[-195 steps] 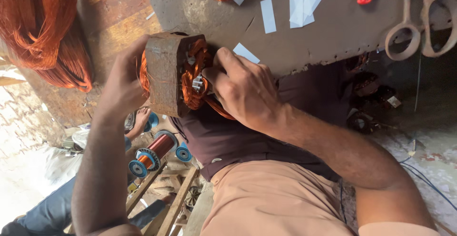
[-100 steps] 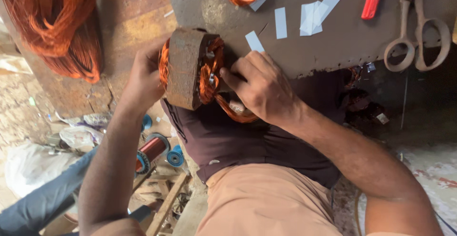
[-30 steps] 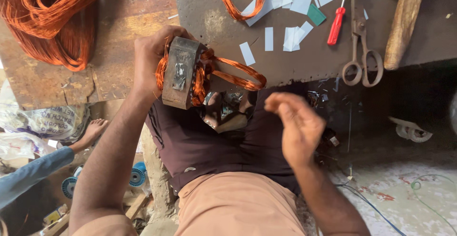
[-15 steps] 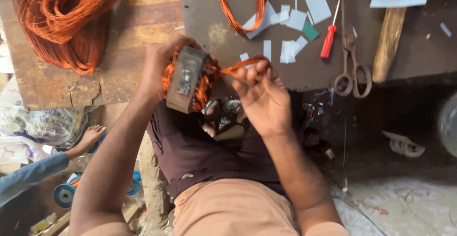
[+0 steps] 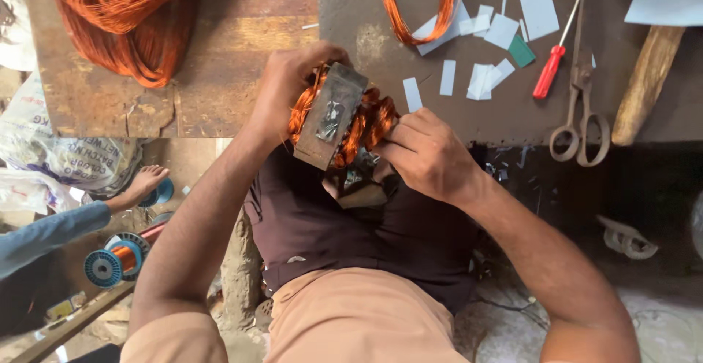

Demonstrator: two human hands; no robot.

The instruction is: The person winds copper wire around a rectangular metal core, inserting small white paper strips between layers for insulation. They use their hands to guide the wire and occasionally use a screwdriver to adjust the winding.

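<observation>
At the edge of the workbench (image 5: 220, 77), just above the lap: a metal motor core (image 5: 331, 114) wound with orange copper wire (image 5: 370, 117), tilted. Left hand (image 5: 289, 84) wrapped tight around the core's far side, fingers curled over the top. Right hand (image 5: 428, 154) closed on the wire coils at the near side, fingertips pinching them. Farther along the bench: small white paper strips (image 5: 483, 81), a red-handled screwdriver (image 5: 548, 73), scissors (image 5: 580, 110), a wooden handle (image 5: 644, 84). Up left, a big loose bundle of copper wire (image 5: 124, 19). Down left on the floor, a blue spool (image 5: 110, 264) and someone else's bare foot (image 5: 146, 181).
</observation>
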